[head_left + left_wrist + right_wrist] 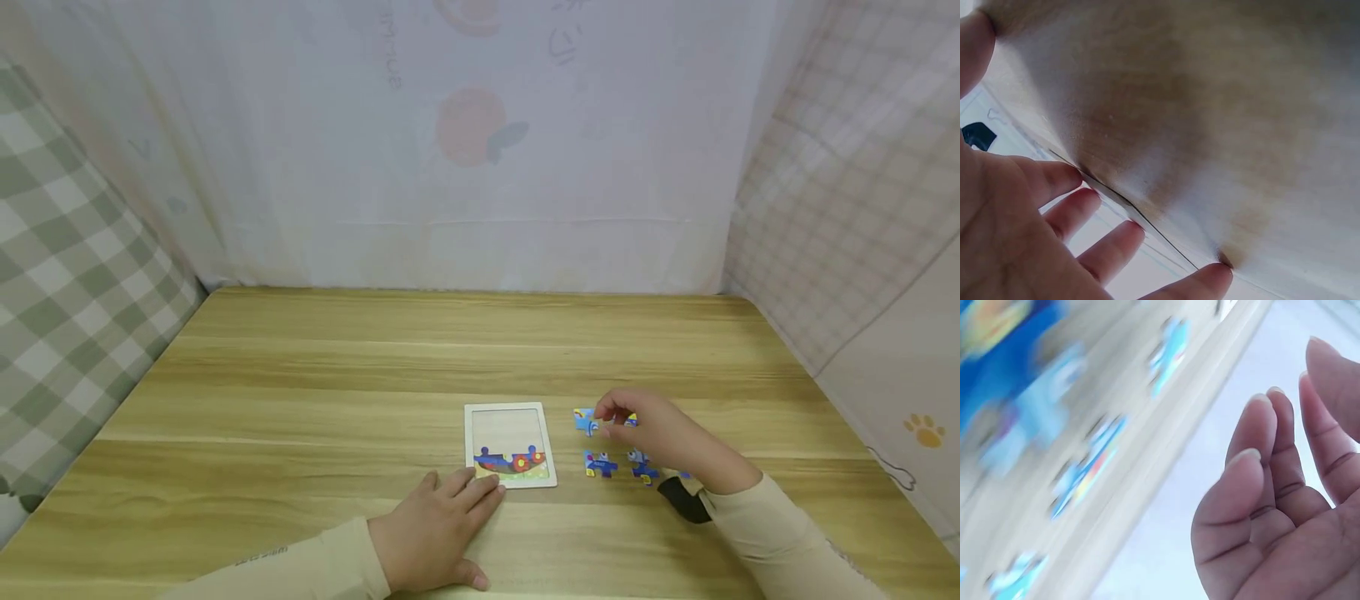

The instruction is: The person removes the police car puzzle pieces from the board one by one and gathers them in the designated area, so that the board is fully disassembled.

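A jigsaw tray (469, 433) with a white rim lies on the table, its lower part filled with joined colourful pieces (497, 465). My left hand (438, 529) rests flat, with fingertips touching the tray's lower left edge; in the left wrist view its fingers (1113, 250) are spread. Right of the tray, my right hand (660, 437) hovers over loose jigsaw pieces, fingers loosely bent. Nothing shows between its fingers (1250, 431) in the right wrist view. Near it lie a light blue piece (583, 419) and a dark blue piece (599, 465); the hand partly hides others.
Another loose piece (643, 468) lies below the right hand. A black band (684, 502) is at the right wrist. The wooden table (315, 375) runs back to a pale printed cloth (337, 167), with a green checked cloth (67, 275) at left.
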`<state>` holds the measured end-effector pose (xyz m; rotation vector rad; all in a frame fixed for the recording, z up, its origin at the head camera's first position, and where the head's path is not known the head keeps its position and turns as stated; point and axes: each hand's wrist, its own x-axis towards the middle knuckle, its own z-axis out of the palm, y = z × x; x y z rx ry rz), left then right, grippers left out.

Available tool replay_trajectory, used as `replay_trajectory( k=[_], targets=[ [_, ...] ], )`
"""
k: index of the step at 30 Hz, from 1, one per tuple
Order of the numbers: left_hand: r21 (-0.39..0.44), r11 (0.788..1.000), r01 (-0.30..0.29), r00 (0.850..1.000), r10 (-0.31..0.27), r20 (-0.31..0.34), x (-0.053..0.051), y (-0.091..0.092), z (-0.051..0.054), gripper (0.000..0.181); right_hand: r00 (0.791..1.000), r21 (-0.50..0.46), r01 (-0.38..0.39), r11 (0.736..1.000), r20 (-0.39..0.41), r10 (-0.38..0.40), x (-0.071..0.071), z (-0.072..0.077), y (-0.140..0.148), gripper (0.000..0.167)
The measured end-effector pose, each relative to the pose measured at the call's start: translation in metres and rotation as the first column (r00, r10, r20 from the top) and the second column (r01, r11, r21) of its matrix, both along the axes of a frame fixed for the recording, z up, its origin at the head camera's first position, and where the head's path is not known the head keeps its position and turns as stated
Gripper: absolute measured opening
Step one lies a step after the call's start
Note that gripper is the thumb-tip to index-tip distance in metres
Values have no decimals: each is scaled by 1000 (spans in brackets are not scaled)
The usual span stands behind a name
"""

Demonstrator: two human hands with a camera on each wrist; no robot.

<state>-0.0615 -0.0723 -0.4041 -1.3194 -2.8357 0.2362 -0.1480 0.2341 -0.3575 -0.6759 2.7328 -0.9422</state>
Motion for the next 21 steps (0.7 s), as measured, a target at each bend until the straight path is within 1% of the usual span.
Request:
replay_trajectory(
  k=[7,11,16,19,21],
  targets=[
    [3,1000,12,999,-12,-42,1,0,-1,89,996,-13,-85,996,14,85,-5,1,-34,7],
    [-2,1000,16,998,-16,-68,2,0,-1,89,992,-3,-123,992,21,123,-6,0,-50,7],
    [-31,999,-5,998,4,-56,3,2,2,90,987,5,-155,988,33,155,-7,-2,-68,8],
    [-54,998,-26,999,24,-37,4,4,4,89,985,-3,-169,986,46,169,-6,-3,-75,7],
    [-65,997,-40,999,40,-13,5,5,4,88,983,-6,-174,985,54,174,-6,-3,-79,7]
  ],
)
